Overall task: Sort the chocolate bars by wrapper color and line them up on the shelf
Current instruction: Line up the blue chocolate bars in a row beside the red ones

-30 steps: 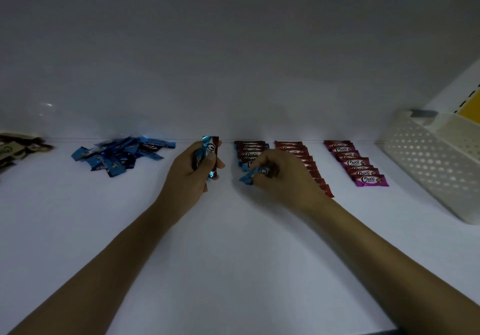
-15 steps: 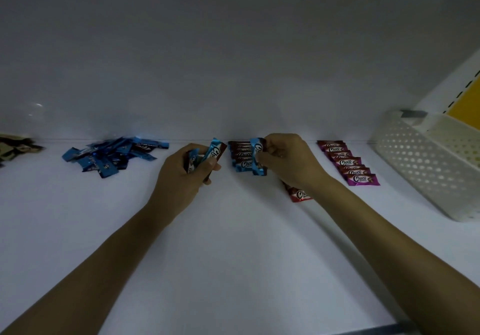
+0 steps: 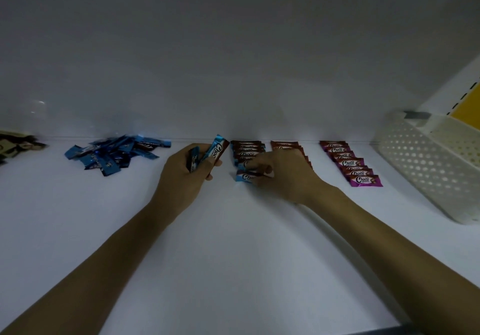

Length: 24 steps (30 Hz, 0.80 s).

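On the white shelf (image 3: 233, 243) my left hand (image 3: 185, 178) grips a small bunch of blue chocolate bars (image 3: 215, 151), held upright. Just to its right runs a row of blue-and-brown bars (image 3: 246, 147) going back to the wall. My right hand (image 3: 283, 172) pinches a blue bar (image 3: 245, 177) lying flat at the front end of that row. A row of red bars (image 3: 284, 145) is partly hidden behind my right hand. Further right lies a row of purple bars (image 3: 350, 163).
A loose heap of blue bars (image 3: 114, 152) lies at the back left. Dark brown wrappers (image 3: 15, 146) show at the far left edge. A white perforated basket (image 3: 426, 163) stands at the right. The shelf's back wall rises right behind the rows.
My right hand came down from the back of the blue row to its front end and set a blue bar flat there. My left hand stayed put with its bunch.
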### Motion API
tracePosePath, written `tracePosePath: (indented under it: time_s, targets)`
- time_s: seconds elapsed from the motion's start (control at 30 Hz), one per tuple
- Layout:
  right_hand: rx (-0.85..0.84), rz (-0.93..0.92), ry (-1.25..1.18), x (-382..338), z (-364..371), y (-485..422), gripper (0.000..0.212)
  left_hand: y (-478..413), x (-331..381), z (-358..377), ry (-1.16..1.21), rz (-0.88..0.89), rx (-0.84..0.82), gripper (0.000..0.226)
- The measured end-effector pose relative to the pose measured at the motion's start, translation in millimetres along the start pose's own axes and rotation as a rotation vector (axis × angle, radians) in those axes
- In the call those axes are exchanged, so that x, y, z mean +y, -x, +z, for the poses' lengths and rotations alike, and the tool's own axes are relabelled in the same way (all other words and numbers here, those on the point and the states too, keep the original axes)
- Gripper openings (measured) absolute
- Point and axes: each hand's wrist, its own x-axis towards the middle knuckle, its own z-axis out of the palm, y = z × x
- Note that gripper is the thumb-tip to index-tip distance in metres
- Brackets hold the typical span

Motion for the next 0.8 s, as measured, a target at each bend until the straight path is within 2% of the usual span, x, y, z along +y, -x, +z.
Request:
tracePosePath:
  time_s: [0.1,0.2,0.37,0.63,0.7,0.8]
  targets:
    - [0.001,0.024,0.129,5,0,0,0.034,-1,-1,-1,-0.008,-0.003,0.006,0.024]
    - [-0.011,0.044,0.141,5,1,-3,0.029,-1,-1,-1,-0.006,-0.008,0.008,0.024]
    - [0.068,-0.003,0.280,5,6,-6,0.026,-1,-4,-1,0.021,0.012,0.005,0.025]
    - [0.122,0.066,0.257,0,5,-11,0.028,-2,-2,0,-0.008,0.029,0.006,0.013]
    - [0.174,0.067,0.111,-5,3,-7,0.027,-2,-3,-1,-0.001,0.018,0.012,0.010]
    - [0.162,0.089,-0.609,-27,-2,2,0.018,-2,0,-2,-0.005,0.005,-0.012,0.011]
